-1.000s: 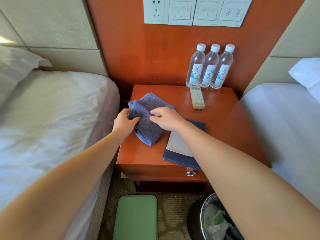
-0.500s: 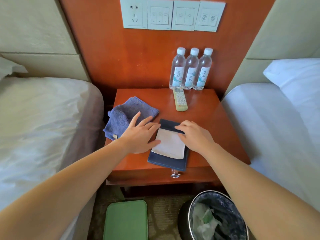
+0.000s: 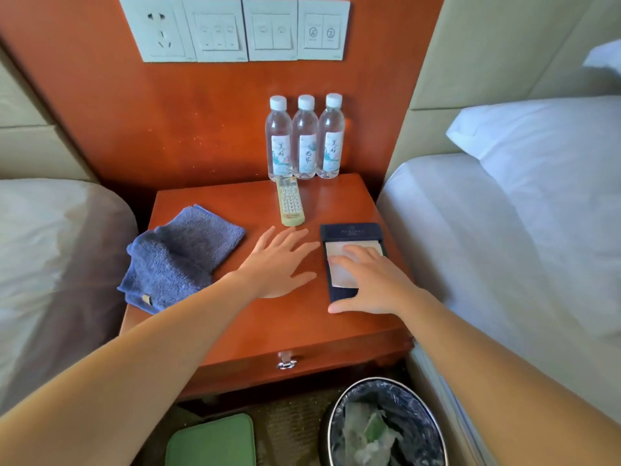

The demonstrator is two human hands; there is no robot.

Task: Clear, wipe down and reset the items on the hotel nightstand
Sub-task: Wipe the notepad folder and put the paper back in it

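The orange wooden nightstand (image 3: 295, 327) stands between two beds. A folded blue cloth (image 3: 178, 260) lies on its left side, partly over the edge. Three water bottles (image 3: 305, 139) stand in a row at the back, with a pale remote control (image 3: 289, 203) lying in front of them. A dark blue notepad holder (image 3: 349, 232) with a cream pad lies at the right. My right hand (image 3: 373, 280) rests flat on the pad, fingers spread. My left hand (image 3: 279, 264) hovers or rests flat on the bare wood between cloth and holder, fingers apart and holding nothing.
A bed (image 3: 50, 257) with white linen flanks the left, another bed (image 3: 524, 237) with a pillow the right. A lined waste bin (image 3: 386, 425) and a green object (image 3: 215, 442) sit on the floor in front. Wall switches (image 3: 245, 28) hang above.
The notepad holder has shifted from the middle front to the right side and now lies straight. My left hand let go of it and sits on bare wood. The cloth stayed put.
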